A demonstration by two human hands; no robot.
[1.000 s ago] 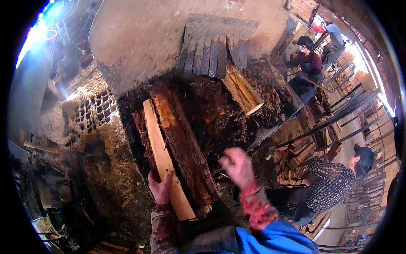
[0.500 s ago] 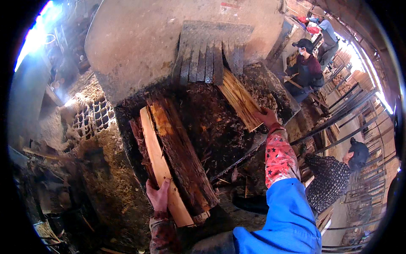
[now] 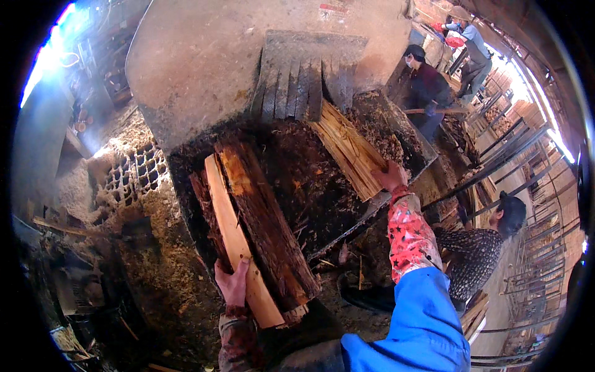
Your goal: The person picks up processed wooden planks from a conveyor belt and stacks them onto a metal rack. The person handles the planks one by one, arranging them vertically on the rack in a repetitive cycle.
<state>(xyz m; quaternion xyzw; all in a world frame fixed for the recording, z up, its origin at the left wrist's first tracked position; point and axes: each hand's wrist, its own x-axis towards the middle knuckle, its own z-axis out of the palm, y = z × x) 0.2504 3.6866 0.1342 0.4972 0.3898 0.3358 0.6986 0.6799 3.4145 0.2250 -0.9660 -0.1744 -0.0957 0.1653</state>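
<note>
A pale, smooth-faced plank slants across the left part of the dark machine bed. My left hand grips its near end, thumb on top. Beside it, on its right, lies a bark-covered slab of wood; a reddish, rough strip shows along its left. My right hand is closed on the right edge of a yellowish split board, near its close end. The far end of that board goes under the hanging metal strips of the machine; what lies behind them is hidden.
The large beige machine hood stands ahead over the debris-covered bed. Sawdust and a grid lie at left. A person in patterned clothing bends close at right; other people work farther back. Metal rails run along the right.
The yellowish board's near end and my right hand have come slightly toward me, and the board has turned to show more of its face. My left hand has barely moved. The people at right have shifted.
</note>
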